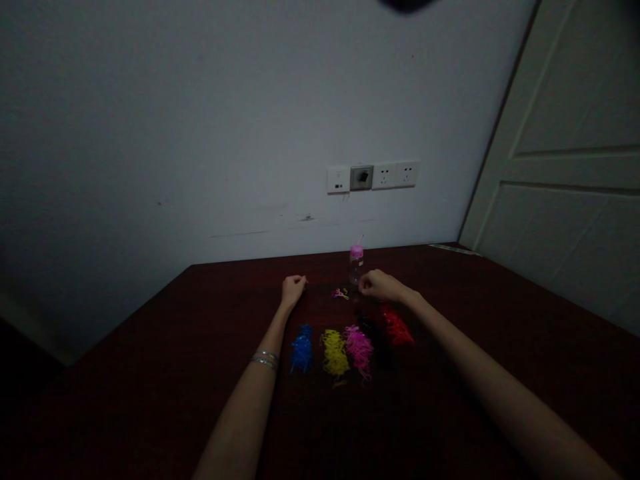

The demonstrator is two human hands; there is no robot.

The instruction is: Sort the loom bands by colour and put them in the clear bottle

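My left hand (294, 290) rests on the table to the left of a small mixed-colour pile of rubber bands (340, 293), its fingers curled in and nothing visible in them. To the right of that pile, my right hand (383, 285) has thumb and fingers pinched together close to a clear bottle (357, 265) with a pink lid and straw. Whatever it may hold is too small to make out. Nearer me lie loose piles of rubber bands: blue (302, 349), yellow (335, 353), pink (359, 348), black (371, 328) and red (397, 327). My right wrist passes just beyond the red pile.
The dark reddish table (165, 373) meets a pale wall (225, 133) at the back. Sockets and a switch (361, 177) are mounted above it. A white panelled door (565, 173) stands to the right. A flat pale strip (454, 249) lies at the table's far right edge.
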